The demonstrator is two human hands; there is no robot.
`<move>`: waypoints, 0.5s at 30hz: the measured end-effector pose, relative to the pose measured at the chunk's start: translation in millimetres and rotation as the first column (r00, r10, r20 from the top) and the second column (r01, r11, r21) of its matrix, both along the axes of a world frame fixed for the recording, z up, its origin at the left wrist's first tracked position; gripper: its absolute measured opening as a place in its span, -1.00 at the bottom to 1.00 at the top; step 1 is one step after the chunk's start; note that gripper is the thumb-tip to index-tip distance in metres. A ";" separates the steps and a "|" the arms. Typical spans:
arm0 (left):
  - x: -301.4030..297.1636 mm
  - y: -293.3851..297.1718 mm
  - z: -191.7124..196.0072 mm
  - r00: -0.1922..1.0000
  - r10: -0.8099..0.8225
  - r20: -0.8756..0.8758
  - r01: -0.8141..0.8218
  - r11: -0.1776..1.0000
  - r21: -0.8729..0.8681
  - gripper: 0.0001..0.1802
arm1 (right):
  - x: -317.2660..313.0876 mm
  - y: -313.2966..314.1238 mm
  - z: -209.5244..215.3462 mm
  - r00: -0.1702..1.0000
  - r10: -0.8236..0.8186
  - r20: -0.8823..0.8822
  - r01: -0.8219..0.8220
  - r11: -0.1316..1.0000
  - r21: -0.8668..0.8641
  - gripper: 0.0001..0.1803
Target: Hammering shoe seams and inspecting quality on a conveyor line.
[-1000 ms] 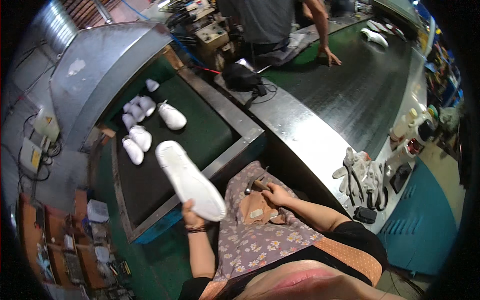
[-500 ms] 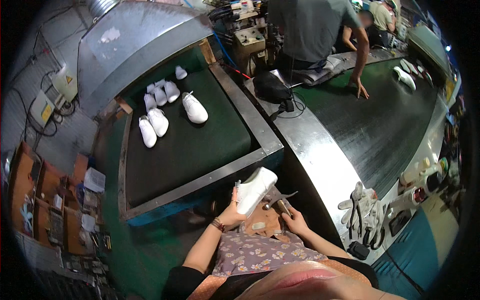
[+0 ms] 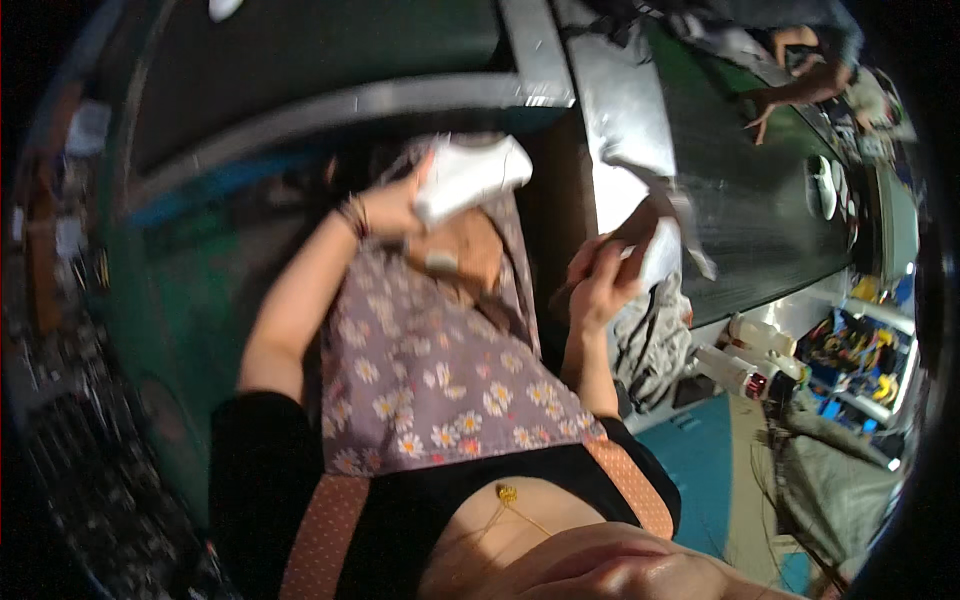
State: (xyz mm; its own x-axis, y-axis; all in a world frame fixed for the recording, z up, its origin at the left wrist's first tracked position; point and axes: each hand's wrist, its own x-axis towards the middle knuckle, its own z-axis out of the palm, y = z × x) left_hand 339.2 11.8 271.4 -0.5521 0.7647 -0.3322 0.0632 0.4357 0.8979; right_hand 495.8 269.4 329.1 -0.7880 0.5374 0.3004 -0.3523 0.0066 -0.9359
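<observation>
My left hand (image 3: 395, 207) is closed around one end of a white shoe (image 3: 475, 175), holding it on its side in front of my apron. The shoe's far end points right, toward the belt frame. In my right hand (image 3: 600, 288) is a hammer (image 3: 632, 225), gripped by its handle and raised to the right of the shoe. Its long curved head is smeared by motion and stands apart from the shoe. A brown leather-like piece (image 3: 465, 250) lies on the flowered apron (image 3: 440, 370), just below the shoe.
A metal frame edge (image 3: 400, 95) borders a dark belt ahead. On the right, another belt (image 3: 740, 200) carries white shoes (image 3: 822, 187); a co-worker's hand (image 3: 760, 110) reaches over it. Grey gloves (image 3: 655, 335) and bottles (image 3: 728, 370) sit near my right arm.
My right hand has lifted the hammer up and to the right, away from the shoe. My left hand still holds the shoe. The view has tipped down toward my body.
</observation>
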 end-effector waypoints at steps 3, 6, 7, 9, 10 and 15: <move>-1.8 -0.4 -3.8 1.000 0.016 -0.005 -0.016 0.972 -0.234 0.41 | -13.6 -8.2 12.9 0.952 0.036 -0.304 -0.015 0.997 0.070 -0.33; -8.4 3.5 -12.9 0.999 0.000 -0.037 -0.009 0.972 -0.236 0.42 | -12.2 -4.2 -47.0 0.997 0.041 0.060 -0.072 0.681 0.729 -0.29; -9.3 7.4 -12.6 1.000 -0.006 -0.024 -0.001 0.954 -0.299 0.42 | -20.5 -8.2 -39.3 0.920 0.253 0.299 -0.391 0.646 0.655 -0.40; -6.2 8.3 -16.5 0.999 0.024 0.022 -0.015 0.946 -0.323 0.42 | -16.1 -15.4 -58.0 0.727 0.298 0.618 -0.628 0.651 0.425 -0.40; -6.2 6.7 -21.8 1.000 0.029 -0.010 -0.030 0.961 -0.275 0.41 | -17.0 -14.3 -58.2 0.804 0.298 0.515 -0.565 0.653 0.504 -0.41; -8.4 -1.7 -36.2 0.994 0.055 -0.098 -0.055 0.998 0.006 0.37 | -5.1 -24.3 -53.9 0.974 0.204 0.098 -0.225 0.919 0.325 -0.36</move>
State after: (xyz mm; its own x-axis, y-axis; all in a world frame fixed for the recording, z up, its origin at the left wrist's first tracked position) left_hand 330.9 10.1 235.2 -0.6232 0.7334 -0.2717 0.1275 0.4381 0.8899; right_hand 490.7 245.1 275.1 -0.8956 0.2310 0.3801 -0.3228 0.2505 -0.9127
